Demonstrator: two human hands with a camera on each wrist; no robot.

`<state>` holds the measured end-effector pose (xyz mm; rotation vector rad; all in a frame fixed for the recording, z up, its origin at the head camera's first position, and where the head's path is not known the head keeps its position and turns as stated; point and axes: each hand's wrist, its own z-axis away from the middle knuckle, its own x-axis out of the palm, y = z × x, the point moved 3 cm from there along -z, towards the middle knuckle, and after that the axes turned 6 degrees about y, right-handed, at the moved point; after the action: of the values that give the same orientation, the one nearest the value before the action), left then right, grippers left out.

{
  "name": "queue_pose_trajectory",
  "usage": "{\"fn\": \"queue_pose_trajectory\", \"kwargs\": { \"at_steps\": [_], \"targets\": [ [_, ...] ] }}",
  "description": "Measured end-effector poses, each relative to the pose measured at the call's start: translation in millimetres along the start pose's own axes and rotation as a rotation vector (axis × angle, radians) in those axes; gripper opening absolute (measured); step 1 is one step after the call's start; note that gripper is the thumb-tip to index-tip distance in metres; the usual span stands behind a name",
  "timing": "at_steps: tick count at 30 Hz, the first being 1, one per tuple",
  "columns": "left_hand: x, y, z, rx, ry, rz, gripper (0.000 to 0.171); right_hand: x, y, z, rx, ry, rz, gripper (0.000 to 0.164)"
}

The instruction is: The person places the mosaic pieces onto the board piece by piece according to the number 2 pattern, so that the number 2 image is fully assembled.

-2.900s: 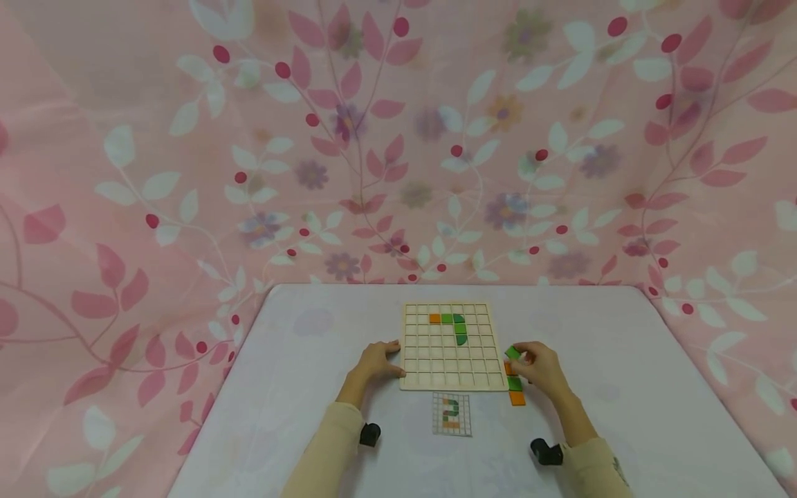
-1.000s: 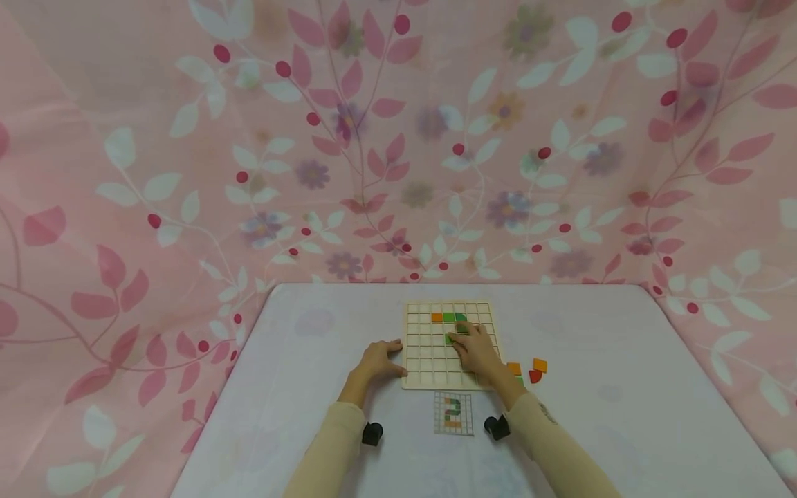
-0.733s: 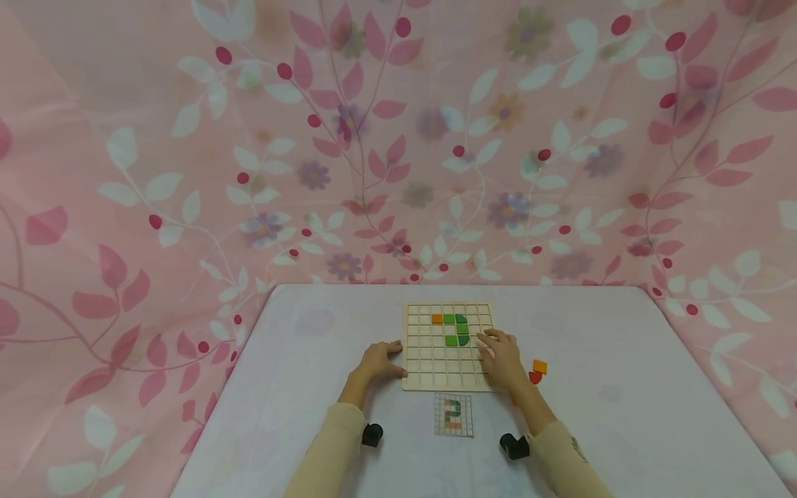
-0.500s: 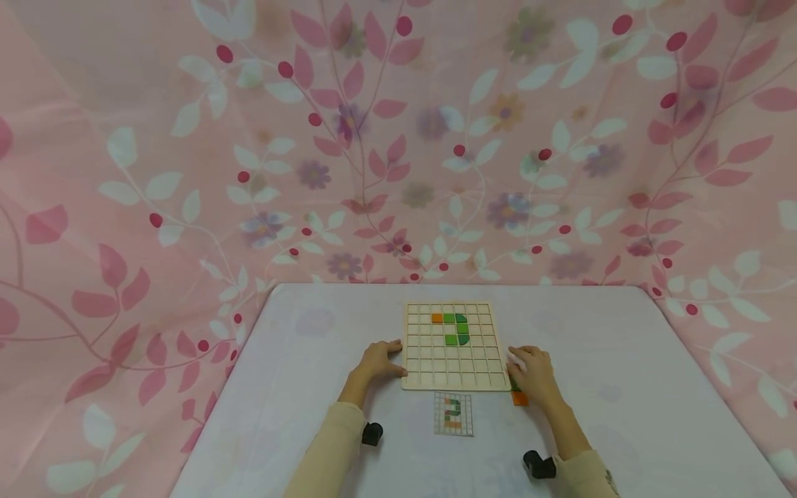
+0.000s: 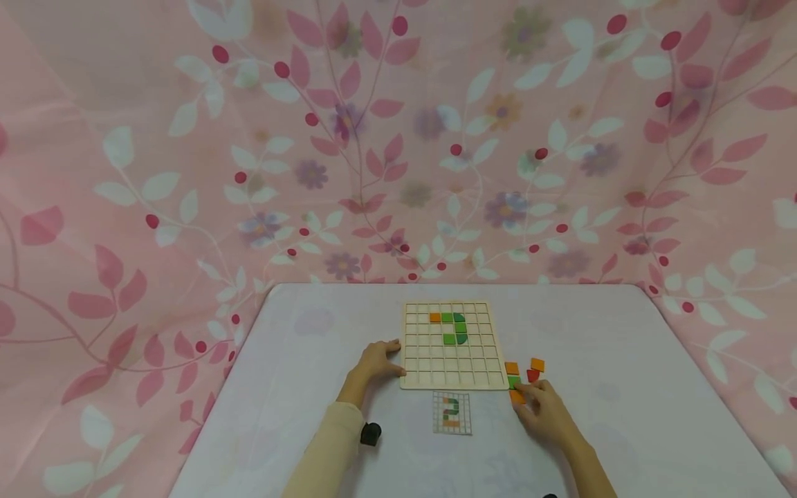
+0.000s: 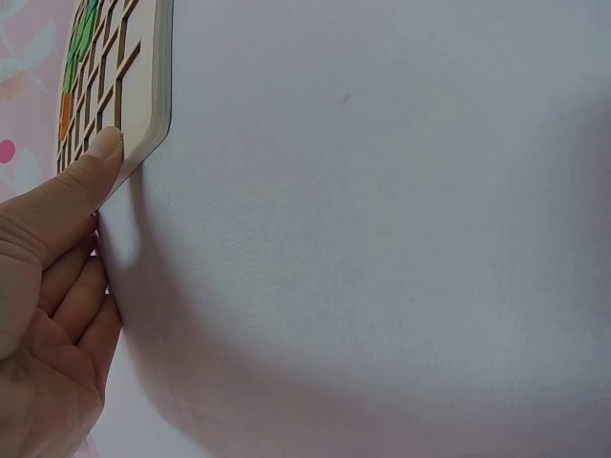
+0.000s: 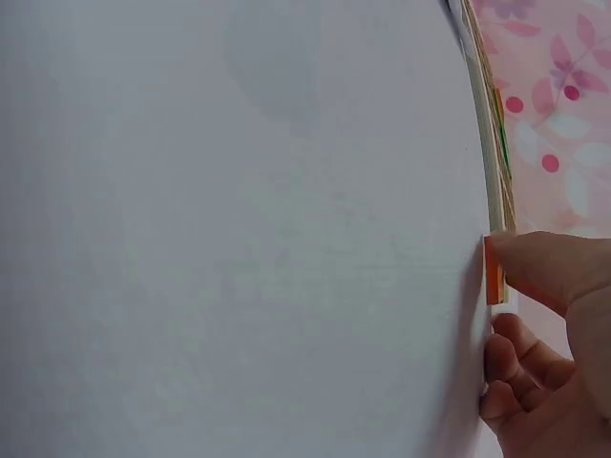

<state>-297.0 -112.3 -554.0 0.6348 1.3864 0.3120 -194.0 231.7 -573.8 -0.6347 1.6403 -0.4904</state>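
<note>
Your right hand [image 5: 549,411] is at the 4 o'clock side of the grid board [image 5: 436,377], and its thumb and index finger pinch an orange tile [image 5: 517,397] by two edges. In the right wrist view, the thumb lies against this tile and the other visible fingers are bent. Whether the tile is raised from the surface [image 5: 623,387], one cannot tell. At 12 o'clock from it you have a green tile [image 5: 513,382], and further a second orange tile [image 5: 512,368], just beside the board. Toward 2 o'clock from the green tile there lie, close together, a third orange tile [image 5: 538,364] and a red piece [image 5: 533,375].

Your left hand [image 5: 376,360] is at the board's 9 o'clock edge. Its thumb and index finger are spread apart along this edge; the left wrist view shows the thumb tip resting on the board near a corner, with other fingers loosely bent below.

The board lies flat and carries six pieces toward 12 o'clock: an orange square [image 5: 435,317], and five green pieces [image 5: 460,328] which continue toward 3 o'clock, turn toward 6 o'clock, then return toward 9 o'clock. At the board's 6 o'clock side, near it, lies a card [image 5: 452,413] with a small coloured pattern on a grid.
</note>
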Motion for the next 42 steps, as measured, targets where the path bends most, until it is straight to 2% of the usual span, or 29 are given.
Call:
{"fn": "queue_pose_trajectory", "kwargs": {
  "at_steps": [4,10,17,22,26,30,35,38,42],
  "targets": [
    [-0.9,-0.7,-0.4,-0.003,0.001,0.011,0.065,2,-5,4,0.008,-0.042,-0.007,0.040],
    [-1.3,-1.0,1.4,-0.002,0.000,0.017,0.066,13,-8,4,-0.005,0.015,0.054,0.041],
    [-1.6,-2.3,0.9,-0.001,0.001,0.010,0.066,26,-18,-2,-0.074,0.076,0.144,0.044],
    [-1.2,-0.3,0.7,0.000,-0.005,0.013,0.066,26,-15,-6,-0.067,0.078,0.091,0.043],
    [-0.6,0.6,1.1,-0.003,-0.009,0.014,0.066,21,-10,-6,-0.038,0.075,-0.015,0.038],
    [0.4,0.0,1.0,-0.005,-0.006,0.002,0.067,13,-6,-6,-0.070,0.050,-0.089,0.034],
    [1.2,-2.0,-0.5,-0.009,-0.004,0.000,0.067,3,-3,-14,-0.108,-0.030,-0.116,0.035],
    [0.9,-2.7,-1.5,-0.004,-0.005,0.006,0.067,1,-1,-22,-0.072,-0.023,-0.105,0.041],
    [1.7,-3.4,-2.0,0.013,0.002,0.006,0.067,2,2,-34,-0.036,0.018,-0.024,0.039]
  ]
}}
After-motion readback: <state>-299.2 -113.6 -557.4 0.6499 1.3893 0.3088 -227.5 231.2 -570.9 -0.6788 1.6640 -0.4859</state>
